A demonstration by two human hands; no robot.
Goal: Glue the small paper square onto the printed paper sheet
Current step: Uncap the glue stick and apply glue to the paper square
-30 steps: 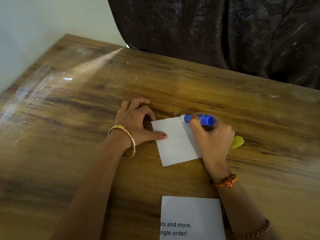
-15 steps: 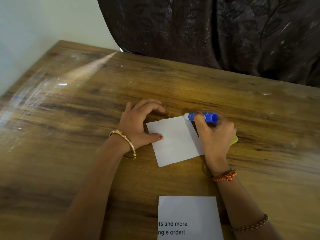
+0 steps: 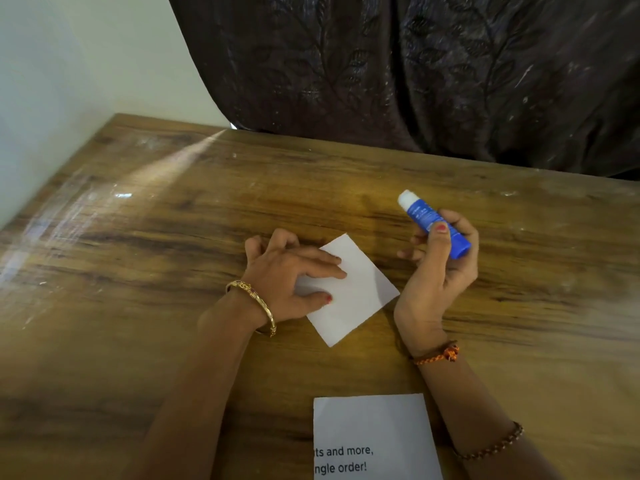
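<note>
Lifted clear of the paper since a second ago, the right hand (image 3: 438,268) now holds the blue glue stick (image 3: 434,224) above the desk (image 3: 173,237), thumb and fingers clamped round its barrel, the white uncapped tip pointing up and to the far left. Where the stick earlier pressed on the far edge of the small paper square (image 3: 353,292), it now hangs well off it to the right. The square itself has turned and lies flat as a diamond at the middle of the wooden desk. The left hand (image 3: 291,278) has slid further onto it, palm down, fingers spread and pressing its left half against the wood; it grips nothing. A gold bangle (image 3: 254,303) circles the left wrist, an orange thread band (image 3: 438,355) the right, with a beaded bracelet (image 3: 491,445) lower on that forearm. The printed paper sheet (image 3: 374,424) rests at the near edge, apart from the square, with black lettering partly cut off by the frame. A dark leaf-patterned curtain (image 3: 415,71) hangs behind the desk's far side, beside a pale wall (image 3: 69,64) at left.
</note>
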